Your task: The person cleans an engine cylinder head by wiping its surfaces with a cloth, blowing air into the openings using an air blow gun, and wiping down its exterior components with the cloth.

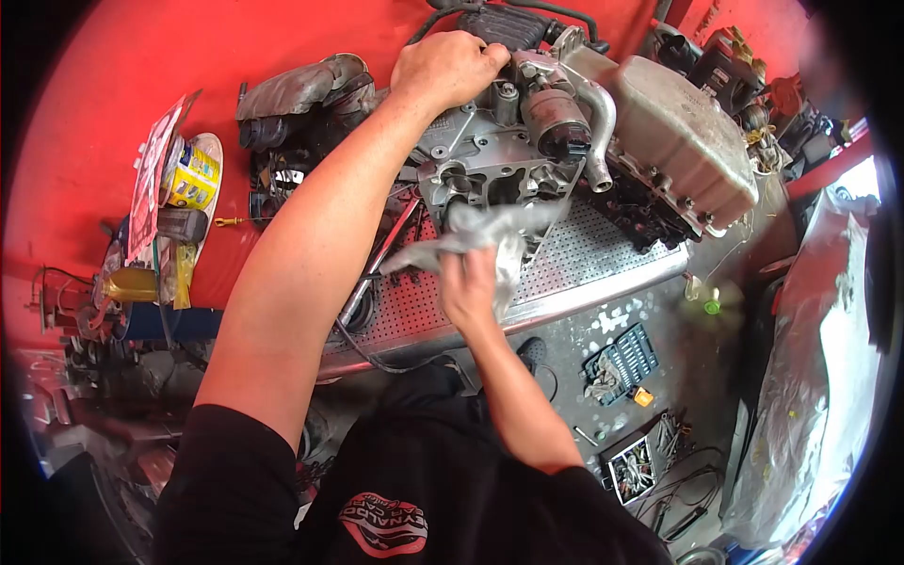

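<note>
Rag (490,231), pale grey and blurred, is bunched in the right hand (468,292) over the near part of the engine (485,146), hiding some of its openings. The right fingers are closed on the cloth; whether the cloth presses on the metal I cannot tell. The left hand (443,71) is at the far left edge of the engine, palm down, fingers bent and the thumb toward the right; their tips are out of sight, so I cannot tell what they grip.

The engine lies on a perforated metal bench (603,287) with a rounded rim. On its upper right are a canister (556,118) and, just beside that, a curved pipe (601,122). Farther right on the bench is a large metal cover (683,132) over a dark, bolted body. A bar (379,264) slants across the bench just left of the engine, partly behind the left forearm.

On the far left, near a red wall (122,56), are a yellow tub (195,177) and an amber bottle (132,284). Down on the floor, right of the right forearm, are an open tool case (620,363), an orange box (643,396) touching or just beside it, and a tray (631,468) of tools. Plastic sheeting (800,377) hangs along the right.
</note>
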A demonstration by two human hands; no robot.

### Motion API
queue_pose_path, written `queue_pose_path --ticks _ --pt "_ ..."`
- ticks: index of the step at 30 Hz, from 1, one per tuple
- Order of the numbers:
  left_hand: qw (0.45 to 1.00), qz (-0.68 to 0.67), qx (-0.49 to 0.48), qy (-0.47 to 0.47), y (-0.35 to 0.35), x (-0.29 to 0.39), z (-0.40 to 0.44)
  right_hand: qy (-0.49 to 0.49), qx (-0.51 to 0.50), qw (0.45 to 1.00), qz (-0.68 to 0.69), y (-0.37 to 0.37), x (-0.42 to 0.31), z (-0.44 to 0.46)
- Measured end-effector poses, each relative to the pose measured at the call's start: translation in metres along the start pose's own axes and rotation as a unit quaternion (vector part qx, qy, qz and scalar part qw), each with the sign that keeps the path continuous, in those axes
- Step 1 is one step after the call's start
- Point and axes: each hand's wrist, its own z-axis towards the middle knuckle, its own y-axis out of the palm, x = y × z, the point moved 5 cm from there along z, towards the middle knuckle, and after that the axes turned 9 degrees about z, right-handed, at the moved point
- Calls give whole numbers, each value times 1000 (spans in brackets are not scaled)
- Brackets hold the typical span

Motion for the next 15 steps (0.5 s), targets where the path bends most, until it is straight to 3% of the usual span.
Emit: queue_pose_path --ticks 1,3,7,11,14,15 --pt "1000 -1 1 -2 3 0 -2 -36 -7 999 -15 24 28 1" --pt "1000 3 4 -1 0 -1 2 -96 61 990 -82 42 15 6" --pt "1000 11 26 -8 3 -1 -4 -21 118 988 -96 55 16 -4" --pt "1000 -10 19 1 1 0 -1 -83 84 988 -97 30 14 10" --pt "1000 -3 -6 2 -5 4 -4 138 7 988 -75 16 25 6" --pt "1000 -10 1 2 -9 5 -6 131 5 988 -80 5 15 -1"
